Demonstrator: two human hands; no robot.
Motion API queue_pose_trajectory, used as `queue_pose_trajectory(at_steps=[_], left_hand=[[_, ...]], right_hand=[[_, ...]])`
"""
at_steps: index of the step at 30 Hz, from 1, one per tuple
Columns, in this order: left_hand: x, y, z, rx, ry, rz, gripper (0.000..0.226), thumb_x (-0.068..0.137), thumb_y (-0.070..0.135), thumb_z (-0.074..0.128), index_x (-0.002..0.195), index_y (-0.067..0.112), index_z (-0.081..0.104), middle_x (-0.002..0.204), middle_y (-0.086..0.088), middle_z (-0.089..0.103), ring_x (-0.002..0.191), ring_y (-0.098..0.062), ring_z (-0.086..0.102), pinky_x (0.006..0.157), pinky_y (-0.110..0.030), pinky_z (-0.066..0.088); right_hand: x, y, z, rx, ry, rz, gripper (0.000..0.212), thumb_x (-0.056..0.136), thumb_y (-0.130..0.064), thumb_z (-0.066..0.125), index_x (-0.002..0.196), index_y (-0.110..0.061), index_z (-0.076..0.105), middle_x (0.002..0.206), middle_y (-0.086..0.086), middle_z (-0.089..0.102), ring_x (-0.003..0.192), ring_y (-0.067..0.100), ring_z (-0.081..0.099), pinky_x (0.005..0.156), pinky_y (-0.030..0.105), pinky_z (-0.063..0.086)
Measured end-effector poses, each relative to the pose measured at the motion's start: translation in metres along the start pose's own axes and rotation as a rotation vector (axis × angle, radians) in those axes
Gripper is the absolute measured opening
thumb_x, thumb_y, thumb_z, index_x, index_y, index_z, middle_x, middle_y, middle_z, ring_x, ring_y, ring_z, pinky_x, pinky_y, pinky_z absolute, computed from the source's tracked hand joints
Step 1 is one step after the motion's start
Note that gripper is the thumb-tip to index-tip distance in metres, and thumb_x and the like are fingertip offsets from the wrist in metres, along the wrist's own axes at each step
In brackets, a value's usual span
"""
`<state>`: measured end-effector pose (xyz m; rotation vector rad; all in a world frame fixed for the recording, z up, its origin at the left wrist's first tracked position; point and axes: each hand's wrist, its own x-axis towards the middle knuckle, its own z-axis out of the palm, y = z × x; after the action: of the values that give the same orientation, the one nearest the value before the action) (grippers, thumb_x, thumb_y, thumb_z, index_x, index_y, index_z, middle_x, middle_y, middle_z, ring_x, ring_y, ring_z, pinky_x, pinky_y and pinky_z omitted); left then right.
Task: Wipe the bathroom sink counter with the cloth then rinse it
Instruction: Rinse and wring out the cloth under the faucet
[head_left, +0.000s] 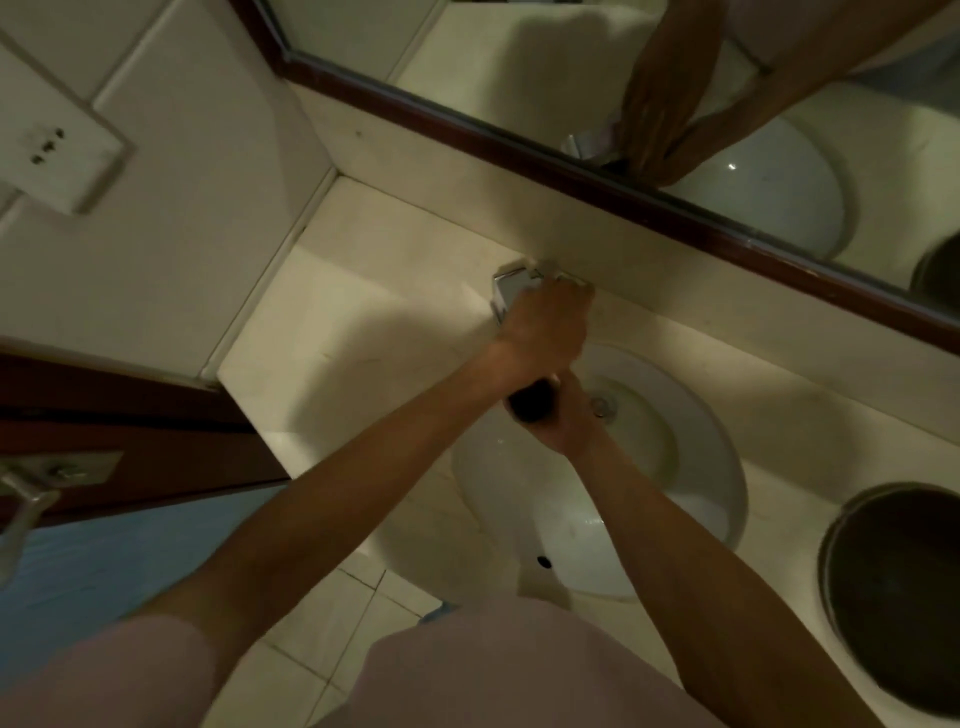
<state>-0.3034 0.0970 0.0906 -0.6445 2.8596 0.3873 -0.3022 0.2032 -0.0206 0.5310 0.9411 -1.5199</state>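
Your left hand (545, 327) is closed over the chrome faucet (506, 293) at the back edge of the white sink basin (691, 467), fingers wrapped on the handle. Your right hand (569, 415) sits over the basin, just below the left hand and beside the drain (600, 405), clamped on a dark bundle (532, 400). The bundle is probably the cloth; blur prevents confirming. The left forearm crosses over the right hand, so the right fingers are partly hidden.

The cream tabletop (332, 332) surrounds the basin. A round dark-lidded bin opening (898, 597) is set into the tabletop to the right of the basin. The wood-framed mirror (571, 171) runs behind the faucet and reflects both arms. A wall socket plate (57, 150) sits far left of the basin. No running water is discernible.
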Motion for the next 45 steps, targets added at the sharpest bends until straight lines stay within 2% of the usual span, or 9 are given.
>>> queue_pose_trajectory(at_steps=[3,10,16,21,27,30,33,38,45], left_hand=[[0.041,-0.023,0.013,0.142,-0.117,0.043,0.034,0.094,0.024,0.047,0.125,0.019,0.058,0.128,-0.002,0.061,0.121,-0.025,0.054,0.093,-0.04,0.044],[0.046,-0.03,0.02,0.255,-0.06,0.206,0.033,0.1,0.037,0.039,0.109,0.018,0.065,0.11,-0.004,0.069,0.108,-0.024,0.061,0.096,-0.039,0.041],[0.025,-0.015,0.005,0.338,-0.07,0.184,0.044,0.099,0.046,0.038,0.121,0.017,0.063,0.125,-0.007,0.065,0.125,-0.026,0.052,0.107,-0.041,0.033],[-0.054,0.048,0.021,-0.126,0.102,0.284,0.051,0.097,0.053,0.042,0.129,0.016,0.056,0.127,-0.009,0.065,0.113,-0.027,0.061,0.097,-0.037,0.047],[-0.11,0.099,0.047,-0.421,0.1,0.197,0.055,0.096,0.054,0.043,0.138,0.017,0.047,0.135,-0.003,0.056,0.122,-0.018,0.053,0.102,-0.032,0.045],[-0.124,0.119,0.045,-0.436,0.12,0.274,0.052,0.097,0.049,0.047,0.139,0.017,0.046,0.138,-0.003,0.055,0.124,-0.018,0.051,0.103,-0.031,0.044],[-0.119,0.118,0.046,-0.221,0.188,0.335,0.052,0.101,0.047,0.033,0.142,0.016,0.046,0.144,-0.005,0.054,0.135,-0.02,0.046,0.114,-0.036,0.035],[-0.112,0.126,0.05,0.063,0.158,0.254,0.062,0.101,0.041,0.011,0.14,0.016,0.052,0.153,0.0,0.046,0.146,-0.019,0.033,0.122,-0.038,0.02],[-0.113,0.122,0.055,-0.279,-0.054,0.148,0.044,0.106,0.031,0.028,0.14,0.011,0.048,0.143,-0.011,0.055,0.125,-0.031,0.057,0.098,-0.04,0.048]], right_hand=[[0.008,-0.001,0.005,-0.008,0.093,-0.019,0.03,0.103,-0.017,0.046,0.104,0.0,0.071,0.109,0.019,0.074,0.103,0.031,0.071,0.099,0.044,0.053],[-0.013,-0.015,-0.002,-0.094,0.218,-0.015,0.014,0.097,-0.008,0.063,0.108,0.001,0.065,0.105,0.017,0.064,0.083,0.023,0.071,0.064,0.032,0.061],[-0.053,-0.023,-0.029,-0.005,0.139,-0.02,0.061,0.088,-0.016,0.046,0.146,0.002,0.049,0.149,0.023,0.054,0.12,0.032,0.056,0.076,0.032,0.051],[-0.116,-0.036,-0.044,0.257,0.043,-0.094,0.027,0.087,-0.014,0.042,0.09,-0.006,0.068,0.087,0.009,0.068,0.076,0.022,0.064,0.069,0.03,0.05],[-0.156,-0.039,-0.05,0.226,0.03,-0.056,0.057,0.097,-0.057,0.053,0.096,-0.006,0.078,0.097,0.012,0.078,0.097,0.027,0.072,0.084,0.039,0.056],[-0.162,-0.032,-0.058,0.27,0.014,-0.136,0.048,0.099,-0.045,0.056,0.077,-0.008,0.078,0.088,0.009,0.076,0.088,0.024,0.074,0.09,0.036,0.057],[-0.165,-0.031,-0.059,0.356,-0.028,-0.205,0.036,0.105,-0.029,0.047,0.098,-0.007,0.074,0.106,0.009,0.075,0.108,0.023,0.068,0.113,0.034,0.045],[-0.16,-0.026,-0.059,0.279,0.077,-0.229,0.028,0.105,-0.026,0.047,0.1,-0.012,0.07,0.09,0.002,0.078,0.096,0.014,0.07,0.095,0.025,0.052],[-0.153,-0.021,-0.053,0.115,0.204,-0.201,0.032,0.106,-0.028,0.042,0.086,-0.014,0.064,0.066,-0.001,0.074,0.079,0.011,0.07,0.069,0.023,0.053]])
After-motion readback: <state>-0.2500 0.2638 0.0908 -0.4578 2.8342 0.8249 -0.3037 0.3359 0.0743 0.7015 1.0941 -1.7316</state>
